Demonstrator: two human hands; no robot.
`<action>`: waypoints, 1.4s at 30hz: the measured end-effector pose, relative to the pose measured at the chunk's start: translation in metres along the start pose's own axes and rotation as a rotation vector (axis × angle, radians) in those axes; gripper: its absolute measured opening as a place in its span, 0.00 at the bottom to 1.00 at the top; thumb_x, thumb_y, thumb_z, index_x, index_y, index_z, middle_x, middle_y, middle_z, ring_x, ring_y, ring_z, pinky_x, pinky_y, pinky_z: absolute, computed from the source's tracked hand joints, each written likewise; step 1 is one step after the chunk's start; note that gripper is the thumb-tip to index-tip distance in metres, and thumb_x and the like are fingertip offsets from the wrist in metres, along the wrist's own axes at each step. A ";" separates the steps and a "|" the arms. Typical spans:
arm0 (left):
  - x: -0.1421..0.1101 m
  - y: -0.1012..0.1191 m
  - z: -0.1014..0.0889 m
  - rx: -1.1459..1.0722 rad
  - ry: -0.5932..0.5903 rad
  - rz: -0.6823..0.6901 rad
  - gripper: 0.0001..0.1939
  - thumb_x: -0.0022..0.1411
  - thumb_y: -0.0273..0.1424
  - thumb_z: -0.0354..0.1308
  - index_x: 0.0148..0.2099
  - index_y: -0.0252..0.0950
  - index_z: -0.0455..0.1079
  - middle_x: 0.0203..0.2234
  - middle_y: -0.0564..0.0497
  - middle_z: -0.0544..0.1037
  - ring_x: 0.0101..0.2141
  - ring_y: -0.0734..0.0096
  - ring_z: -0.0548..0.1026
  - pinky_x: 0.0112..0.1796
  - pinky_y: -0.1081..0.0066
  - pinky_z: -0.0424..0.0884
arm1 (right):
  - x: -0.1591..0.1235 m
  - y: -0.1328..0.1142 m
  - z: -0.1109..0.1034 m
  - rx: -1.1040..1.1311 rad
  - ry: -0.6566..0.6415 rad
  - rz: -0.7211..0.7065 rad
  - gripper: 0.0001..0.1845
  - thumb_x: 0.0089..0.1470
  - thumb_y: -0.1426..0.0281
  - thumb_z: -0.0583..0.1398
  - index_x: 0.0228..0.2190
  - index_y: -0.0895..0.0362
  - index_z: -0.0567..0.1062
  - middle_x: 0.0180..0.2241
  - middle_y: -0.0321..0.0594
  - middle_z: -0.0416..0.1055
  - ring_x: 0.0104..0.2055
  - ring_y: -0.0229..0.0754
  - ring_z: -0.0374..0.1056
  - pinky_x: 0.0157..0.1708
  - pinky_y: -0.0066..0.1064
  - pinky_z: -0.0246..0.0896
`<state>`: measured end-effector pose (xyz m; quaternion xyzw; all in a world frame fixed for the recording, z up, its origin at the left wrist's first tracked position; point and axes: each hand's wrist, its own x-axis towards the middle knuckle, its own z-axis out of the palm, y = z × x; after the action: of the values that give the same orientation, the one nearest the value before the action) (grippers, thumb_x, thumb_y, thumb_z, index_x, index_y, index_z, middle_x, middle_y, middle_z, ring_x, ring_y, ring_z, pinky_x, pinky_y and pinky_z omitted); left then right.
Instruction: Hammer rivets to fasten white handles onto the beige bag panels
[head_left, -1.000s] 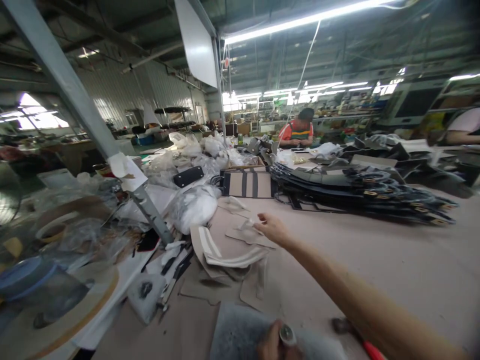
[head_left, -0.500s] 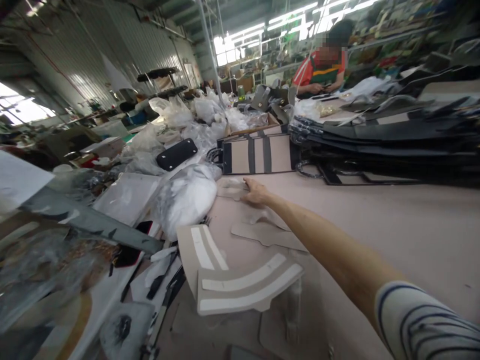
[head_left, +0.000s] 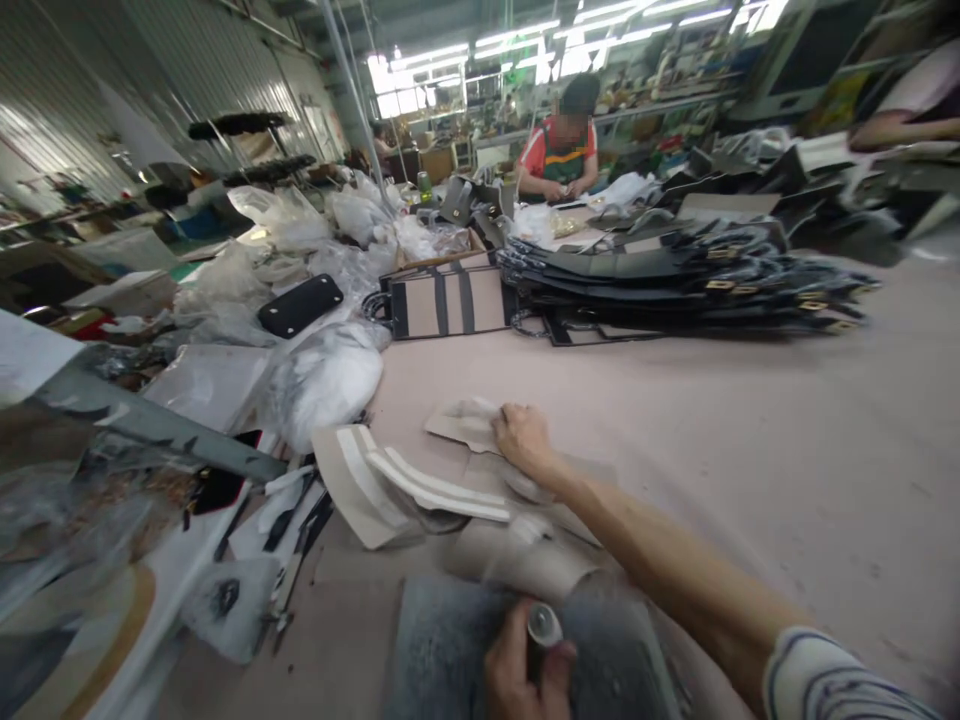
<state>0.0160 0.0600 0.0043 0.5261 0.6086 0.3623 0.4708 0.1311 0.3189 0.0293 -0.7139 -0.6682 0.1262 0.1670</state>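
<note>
My right hand (head_left: 521, 437) reaches across the table from the right, its fingers closed on the edge of a flat beige panel (head_left: 459, 428). My left hand (head_left: 517, 670), at the bottom, wraps round a short dark cylinder with a pale round top (head_left: 544, 624); its exact kind does not show. Below it lies a dark grey slab (head_left: 442, 640). Between the hands are curved beige pieces, one with white strips (head_left: 442, 485), another with a white band (head_left: 360, 475). A blurred, bent beige piece (head_left: 517, 560) lies just beyond the slab.
Black-and-beige bag panels (head_left: 454, 300) and a stack of dark bag parts with gold fittings (head_left: 675, 290) lie across the table. A stuffed plastic bag (head_left: 326, 380) and a grey metal bar (head_left: 165, 420) are at the left. A co-worker in red (head_left: 559, 160) sits beyond.
The view has swung right. My right hand has drawn back nearer with the beige panel. My left hand, the cylinder and the dark slab have come into view; the strip-marked piece has shifted away.
</note>
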 end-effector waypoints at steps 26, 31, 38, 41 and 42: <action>0.000 0.044 -0.020 -0.355 0.168 0.272 0.14 0.57 0.39 0.64 0.40 0.34 0.73 0.32 0.48 0.80 0.34 0.69 0.77 0.40 0.72 0.72 | -0.354 0.024 -0.072 0.097 -0.037 0.236 0.24 0.64 0.63 0.50 0.57 0.63 0.60 0.34 0.50 0.75 0.35 0.52 0.74 0.34 0.38 0.64; 0.011 0.058 0.003 -0.327 -0.174 0.332 0.13 0.56 0.37 0.65 0.39 0.35 0.73 0.31 0.50 0.80 0.33 0.69 0.77 0.38 0.72 0.72 | -0.378 0.018 -0.039 0.291 0.128 0.105 0.36 0.64 0.63 0.51 0.67 0.61 0.43 0.54 0.56 0.68 0.51 0.53 0.70 0.46 0.43 0.68; 0.014 0.039 0.026 -0.368 -0.323 0.218 0.15 0.54 0.39 0.66 0.40 0.35 0.73 0.33 0.50 0.80 0.34 0.69 0.77 0.38 0.72 0.72 | -0.376 0.025 -0.040 0.306 0.187 0.038 0.17 0.63 0.58 0.54 0.42 0.59 0.71 0.37 0.47 0.71 0.39 0.48 0.70 0.39 0.36 0.65; 0.011 0.039 0.023 -0.354 -0.358 0.227 0.15 0.54 0.40 0.65 0.40 0.34 0.74 0.33 0.50 0.80 0.34 0.70 0.76 0.38 0.72 0.72 | -0.376 0.026 -0.037 0.311 0.214 0.033 0.16 0.63 0.58 0.54 0.38 0.59 0.72 0.34 0.44 0.70 0.37 0.45 0.69 0.37 0.33 0.62; 0.011 0.040 0.023 -0.344 -0.369 0.239 0.15 0.55 0.40 0.65 0.40 0.34 0.74 0.33 0.50 0.80 0.34 0.70 0.76 0.38 0.73 0.71 | -0.376 0.026 -0.036 0.301 0.221 0.036 0.16 0.64 0.59 0.54 0.37 0.58 0.71 0.34 0.44 0.69 0.36 0.44 0.69 0.35 0.32 0.61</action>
<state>0.0494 0.0772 0.0331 0.5635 0.3756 0.4113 0.6101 0.1409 -0.0594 0.0352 -0.7024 -0.6064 0.1487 0.3419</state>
